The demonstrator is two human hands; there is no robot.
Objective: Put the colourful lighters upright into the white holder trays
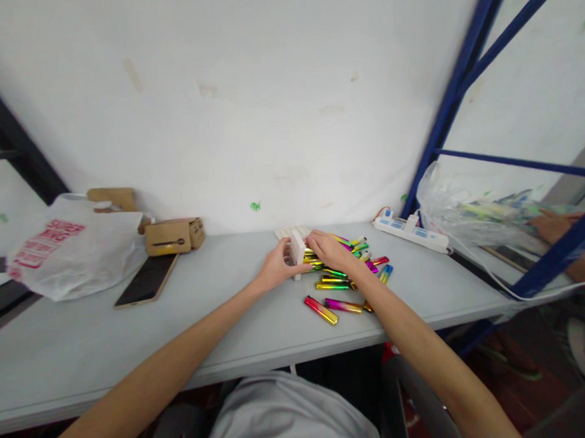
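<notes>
My left hand (276, 268) is closed around a small white plastic piece (297, 247), held up on its edge above the table. Just to its right, my right hand (327, 251) has its fingers bent together against or close to the white piece; what they hold, if anything, is hidden. Under and beside my right hand lies a loose pile of shiny lighters (333, 285) in gold, green, purple, red and blue. Nearer the table's front edge are a red-and-gold lighter (321, 310) and a purple-and-gold one (343, 305). Behind the white piece, a flat white gridded thing (301, 230) lies by the wall.
On the left are a white plastic bag (74, 247), a small cardboard box (173, 236) and a dark phone (146, 281). A white power strip (411, 231) lies to the right, by a blue metal frame (457, 94). Beyond it shows another person's hand (556, 224) near clear plastic.
</notes>
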